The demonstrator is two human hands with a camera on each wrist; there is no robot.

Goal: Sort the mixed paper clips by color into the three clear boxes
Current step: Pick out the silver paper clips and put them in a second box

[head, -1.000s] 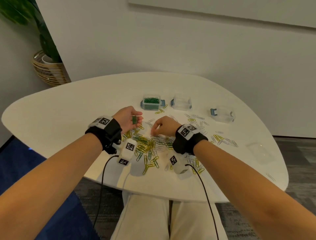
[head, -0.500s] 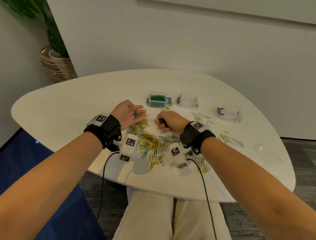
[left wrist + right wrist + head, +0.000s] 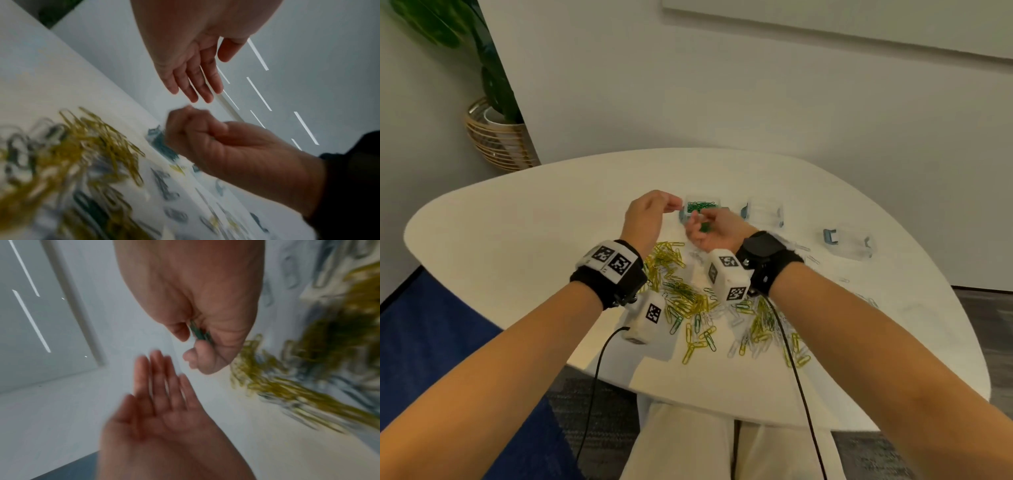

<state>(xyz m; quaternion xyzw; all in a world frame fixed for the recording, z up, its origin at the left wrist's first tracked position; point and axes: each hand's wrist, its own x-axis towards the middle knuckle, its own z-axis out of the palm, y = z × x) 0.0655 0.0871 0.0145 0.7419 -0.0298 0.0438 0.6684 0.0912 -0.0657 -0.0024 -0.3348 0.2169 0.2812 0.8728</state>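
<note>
Green paper clips (image 3: 199,333) sit bunched in the right hand (image 3: 714,229), whose fingers are curled into a fist round them with the thumb closing the top, probably so that none slip out on the way from the heap. This fist hangs just on the near side of the green-filled box (image 3: 700,205), almost over its rim. The left hand (image 3: 650,219) is just to the left of that box at about the same height, its fingers straight and close together and the palm turned toward the fist. It holds nothing that the wrist views show, and it looks placed to guard against strays, though that is only a guess. A second clear box (image 3: 763,214) stands just right of the green-filled one and a third clear box (image 3: 849,243) further right again; neither shows any colour inside. The mixed pile (image 3: 688,298) of yellow, green and pale clips lies on the white table (image 3: 517,240), nearer the person than the green-filled box and well apart from it. The step in hand seems to be tipping this handful in with the other greens, with the yellow and pale clips not yet sorted
</note>
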